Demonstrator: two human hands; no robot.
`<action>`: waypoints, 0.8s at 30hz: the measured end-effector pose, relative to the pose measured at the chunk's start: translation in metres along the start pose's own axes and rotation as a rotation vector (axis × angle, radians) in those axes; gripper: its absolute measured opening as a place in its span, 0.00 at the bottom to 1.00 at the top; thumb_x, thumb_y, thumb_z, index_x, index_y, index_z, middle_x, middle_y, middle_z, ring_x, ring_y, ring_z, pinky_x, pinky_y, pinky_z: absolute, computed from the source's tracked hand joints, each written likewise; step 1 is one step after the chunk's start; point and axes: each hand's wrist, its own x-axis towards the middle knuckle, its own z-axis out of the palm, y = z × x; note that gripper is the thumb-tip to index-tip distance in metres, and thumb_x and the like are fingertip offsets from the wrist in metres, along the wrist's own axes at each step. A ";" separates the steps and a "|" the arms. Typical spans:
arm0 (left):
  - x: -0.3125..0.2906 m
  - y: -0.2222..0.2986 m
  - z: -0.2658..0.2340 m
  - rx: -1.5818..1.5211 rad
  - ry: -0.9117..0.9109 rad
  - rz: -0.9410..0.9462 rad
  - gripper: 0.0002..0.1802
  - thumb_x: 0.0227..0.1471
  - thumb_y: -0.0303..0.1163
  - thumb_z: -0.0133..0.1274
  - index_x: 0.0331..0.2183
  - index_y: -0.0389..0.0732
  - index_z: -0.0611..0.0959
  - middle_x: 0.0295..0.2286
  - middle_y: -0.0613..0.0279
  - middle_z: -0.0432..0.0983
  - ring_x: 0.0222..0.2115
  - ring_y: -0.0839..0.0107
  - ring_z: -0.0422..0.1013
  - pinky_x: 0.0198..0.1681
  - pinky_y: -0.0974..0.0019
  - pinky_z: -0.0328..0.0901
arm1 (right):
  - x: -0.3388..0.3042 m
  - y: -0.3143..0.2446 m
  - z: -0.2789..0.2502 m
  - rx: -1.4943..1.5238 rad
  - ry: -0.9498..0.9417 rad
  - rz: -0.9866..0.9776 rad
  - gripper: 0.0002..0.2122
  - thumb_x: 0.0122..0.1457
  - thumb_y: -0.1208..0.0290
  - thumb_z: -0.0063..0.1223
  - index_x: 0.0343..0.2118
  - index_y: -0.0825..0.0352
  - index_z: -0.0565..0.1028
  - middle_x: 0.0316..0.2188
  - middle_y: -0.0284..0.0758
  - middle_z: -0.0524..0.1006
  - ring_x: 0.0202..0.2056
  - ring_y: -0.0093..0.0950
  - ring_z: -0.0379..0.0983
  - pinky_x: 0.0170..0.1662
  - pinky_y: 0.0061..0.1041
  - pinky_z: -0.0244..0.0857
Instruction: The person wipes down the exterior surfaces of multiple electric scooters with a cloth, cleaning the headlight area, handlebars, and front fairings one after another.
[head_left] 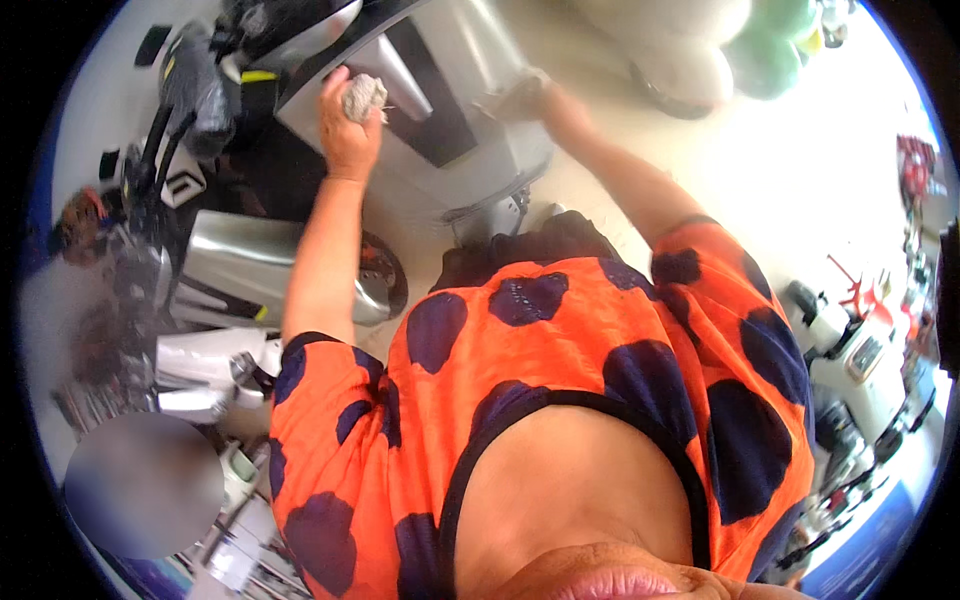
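Observation:
A silver body panel [490, 60] with a dark inset lies in front of me, apparently part of a scooter or similar vehicle. My left hand [348, 135] is closed around a crumpled pale grey rag [364, 98] at the panel's left side. Over the panel's right edge, my right hand [563, 108] is blurred by motion. A greyish cloth [515, 98] shows at its fingers, pressed against the silver surface; the fingers themselves are smeared.
Scooters crowd the left, with a plastic-wrapped handlebar part [205, 90] and a silver fender [240, 250] over a wheel. White and green balloons [690, 60] sit at the far right. More scooters [865, 365] line the right side. Pale floor [700, 160] lies between.

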 end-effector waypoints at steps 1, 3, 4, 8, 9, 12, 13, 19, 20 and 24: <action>-0.022 0.012 -0.007 -0.055 0.025 -0.161 0.22 0.44 0.28 0.51 0.44 0.36 0.70 0.42 0.50 0.69 0.43 0.56 0.66 0.48 0.59 0.60 | -0.015 -0.020 -0.023 0.028 0.025 -0.045 0.13 0.54 0.66 0.46 0.42 0.64 0.66 0.41 0.47 0.69 0.43 0.47 0.67 0.45 0.41 0.63; -0.077 0.025 -0.018 -0.106 0.067 -0.397 0.20 0.45 0.28 0.51 0.42 0.33 0.71 0.38 0.49 0.72 0.39 0.56 0.70 0.43 0.61 0.64 | -0.037 -0.074 -0.056 0.074 0.133 -0.193 0.16 0.50 0.69 0.51 0.42 0.63 0.66 0.43 0.46 0.69 0.45 0.45 0.66 0.45 0.38 0.63; -0.103 0.030 -0.027 -0.084 0.008 -0.499 0.19 0.45 0.28 0.51 0.42 0.33 0.72 0.38 0.48 0.72 0.39 0.56 0.70 0.42 0.62 0.64 | -0.042 -0.099 -0.067 0.103 0.179 -0.259 0.17 0.49 0.70 0.53 0.43 0.63 0.66 0.44 0.45 0.68 0.46 0.44 0.65 0.45 0.37 0.63; -0.202 0.043 -0.070 -0.201 -0.185 -0.921 0.21 0.45 0.34 0.52 0.41 0.32 0.72 0.37 0.45 0.71 0.40 0.49 0.68 0.43 0.59 0.62 | -0.023 -0.187 -0.073 0.106 0.457 -0.922 0.17 0.41 0.73 0.62 0.37 0.60 0.74 0.47 0.35 0.68 0.47 0.36 0.64 0.49 0.33 0.60; -0.234 0.039 -0.081 -0.055 -0.266 -0.899 0.23 0.45 0.35 0.52 0.42 0.32 0.72 0.38 0.44 0.70 0.40 0.49 0.68 0.44 0.59 0.62 | -0.019 -0.212 -0.069 0.117 0.518 -0.989 0.17 0.40 0.73 0.62 0.37 0.60 0.74 0.47 0.35 0.68 0.47 0.37 0.64 0.49 0.33 0.60; -0.300 0.045 -0.111 -0.024 -0.338 -1.028 0.23 0.46 0.37 0.51 0.43 0.34 0.71 0.38 0.44 0.70 0.40 0.49 0.67 0.44 0.57 0.62 | -0.001 -0.239 -0.042 -0.092 0.487 -1.172 0.23 0.40 0.74 0.55 0.44 0.58 0.70 0.50 0.36 0.64 0.50 0.37 0.62 0.49 0.32 0.62; -0.326 0.046 -0.120 -0.063 -0.365 -1.114 0.22 0.47 0.37 0.50 0.43 0.34 0.72 0.38 0.45 0.70 0.39 0.50 0.68 0.43 0.57 0.62 | -0.001 -0.229 -0.023 -0.242 0.363 -1.165 0.24 0.41 0.74 0.54 0.46 0.57 0.69 0.51 0.36 0.63 0.52 0.36 0.60 0.50 0.33 0.61; -0.368 0.078 -0.174 -0.148 -0.345 -1.591 0.18 0.49 0.37 0.49 0.39 0.35 0.73 0.34 0.49 0.72 0.30 0.57 0.72 0.35 0.60 0.66 | -0.053 -0.199 0.047 -0.904 -0.202 -1.541 0.25 0.53 0.64 0.42 0.57 0.52 0.58 0.61 0.29 0.50 0.61 0.27 0.46 0.62 0.34 0.40; -0.387 0.083 -0.177 -0.117 -0.313 -1.562 0.17 0.49 0.37 0.49 0.38 0.35 0.74 0.33 0.49 0.73 0.29 0.59 0.73 0.34 0.60 0.67 | -0.054 -0.206 0.050 -0.945 -0.265 -1.608 0.24 0.54 0.63 0.41 0.57 0.52 0.59 0.61 0.29 0.51 0.61 0.26 0.46 0.62 0.35 0.37; -0.431 0.088 -0.187 0.034 -0.263 -1.553 0.19 0.49 0.39 0.50 0.38 0.35 0.73 0.30 0.50 0.74 0.29 0.61 0.73 0.32 0.61 0.67 | -0.017 -0.297 0.041 -0.864 -0.207 -1.499 0.24 0.52 0.63 0.44 0.55 0.55 0.62 0.58 0.29 0.57 0.60 0.27 0.49 0.60 0.38 0.40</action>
